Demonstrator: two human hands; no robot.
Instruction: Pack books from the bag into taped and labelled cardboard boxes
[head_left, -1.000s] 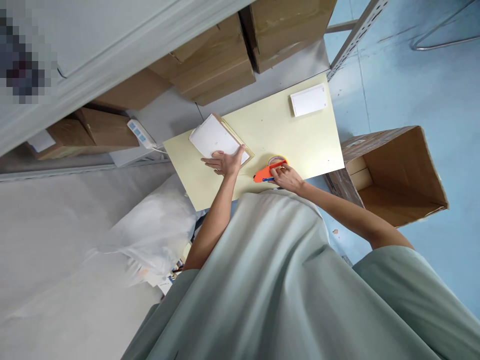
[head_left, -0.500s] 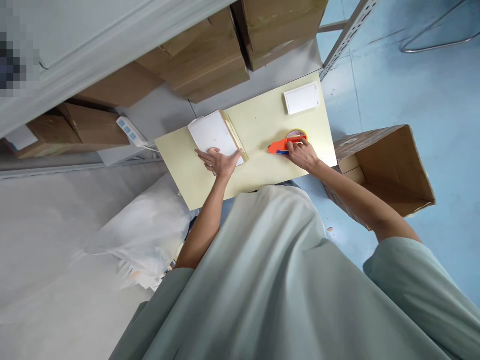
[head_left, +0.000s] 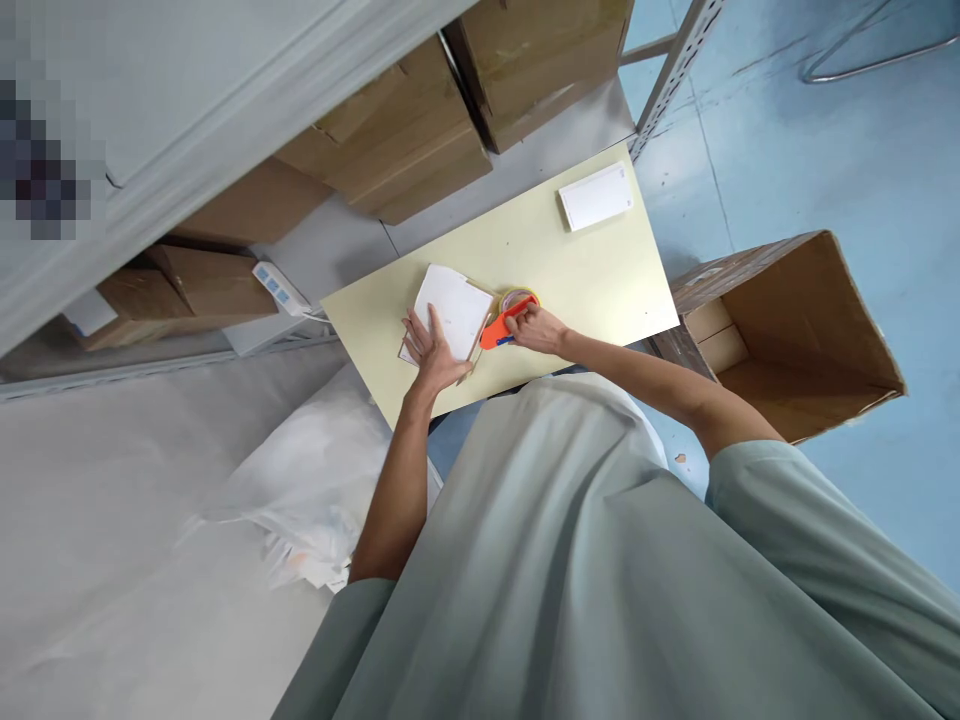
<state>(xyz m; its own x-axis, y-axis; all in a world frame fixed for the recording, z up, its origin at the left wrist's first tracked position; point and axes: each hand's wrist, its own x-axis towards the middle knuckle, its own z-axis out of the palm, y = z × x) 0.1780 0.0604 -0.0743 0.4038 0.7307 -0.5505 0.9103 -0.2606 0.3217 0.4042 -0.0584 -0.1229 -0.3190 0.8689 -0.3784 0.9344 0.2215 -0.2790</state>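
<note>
My left hand (head_left: 433, 355) lies with fingers spread on a white flat box (head_left: 457, 305) at the left part of the pale yellow tabletop (head_left: 585, 270). Brownish layers show along the box's right side; whether it is one box or a stack I cannot tell. My right hand (head_left: 536, 328) is wrapped round an orange tape dispenser (head_left: 496, 332) with a roll of tape in it. The dispenser's front end is close to the right side of the white box; whether they touch is unclear. A second white box (head_left: 596, 197) lies apart at the far right of the tabletop.
Several brown cardboard boxes (head_left: 405, 140) stand on a shelf behind the table, with a white power strip (head_left: 281, 290) beside them. An open carton (head_left: 817, 330) is on the blue floor at the right. White plastic bags (head_left: 307, 460) lie at the left below the table.
My right hand has brought the tape dispenser leftwards to the white box. The white box has turned and shifted a little under my left hand, whose fingers now point more upwards.
</note>
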